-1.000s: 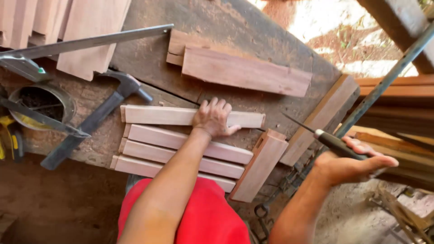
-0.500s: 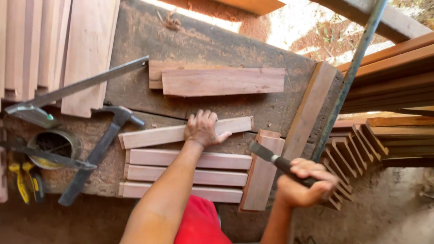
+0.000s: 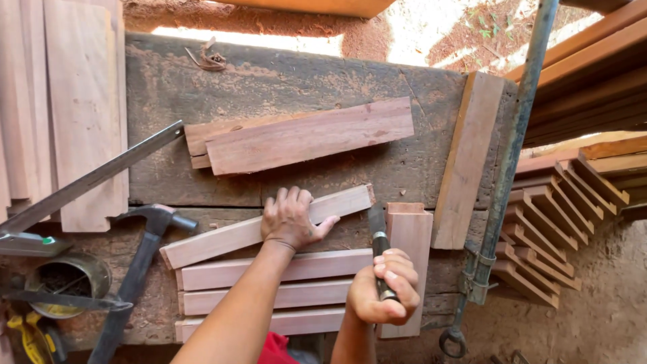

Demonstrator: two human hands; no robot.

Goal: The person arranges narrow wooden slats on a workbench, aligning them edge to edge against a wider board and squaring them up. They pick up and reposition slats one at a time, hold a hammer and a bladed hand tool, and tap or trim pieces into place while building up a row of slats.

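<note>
Workbench: rough dark planks (image 3: 283, 81) under strong sun, with red earth behind; it carries all the pieces and tools at one level.
Left hand: the left hand (image 3: 291, 219) lies flat, fingers spread, on the tilted slat (image 3: 266, 226); the palm presses down, so I judge it keeps the slat from sliding.
Tilted slat: it rests slanted across the bench, its far end near the chisel blade, apart from the three parallel slats (image 3: 269, 296) stacked side by side below it.
Right hand: the right hand (image 3: 383, 291) is closed in a full fist around the chisel (image 3: 379, 244), thumb side up, blade pointing away from the body.
Chisel: the blade tip is close to the end of the tilted slat and beside the upright short block (image 3: 408, 263); whether it touches wood I cannot tell.
Hammer: the claw hammer (image 3: 138, 266) lies on the left, handle toward the person, within reach of the left arm.
Other wood: two longer boards (image 3: 303, 138) overlap further back; one plank (image 3: 468, 158) stands along the right edge.
Square: a metal square (image 3: 91, 178) lies diagonal at the left.
</note>
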